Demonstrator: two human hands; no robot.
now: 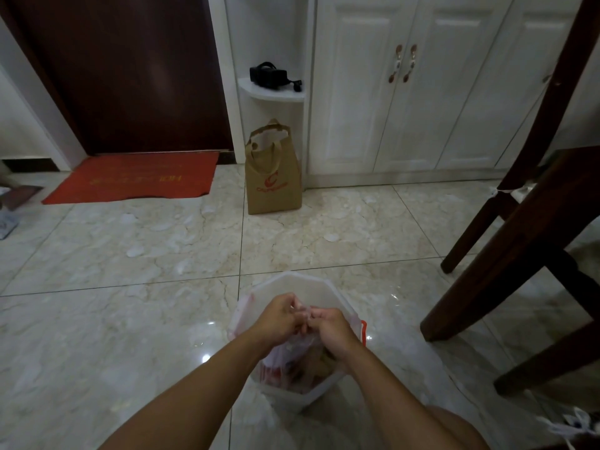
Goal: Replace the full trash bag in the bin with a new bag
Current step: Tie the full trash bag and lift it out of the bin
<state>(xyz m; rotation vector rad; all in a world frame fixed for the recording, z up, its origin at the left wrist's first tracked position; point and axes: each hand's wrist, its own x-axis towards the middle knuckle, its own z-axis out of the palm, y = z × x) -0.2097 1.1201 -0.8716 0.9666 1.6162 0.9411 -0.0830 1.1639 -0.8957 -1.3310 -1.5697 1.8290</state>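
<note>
A white plastic bin stands on the tiled floor just in front of me. Inside it sits a full translucent trash bag with red print and a red handle hanging over the right rim. My left hand and my right hand meet above the bin's middle. Both are closed on the gathered top of the bag and touch each other. The rubbish below shows dimly through the plastic.
A dark wooden chair stands close on the right. A brown paper shopping bag leans by the white cupboard. A red doormat lies before the dark door. A white cloth lies at the lower right.
</note>
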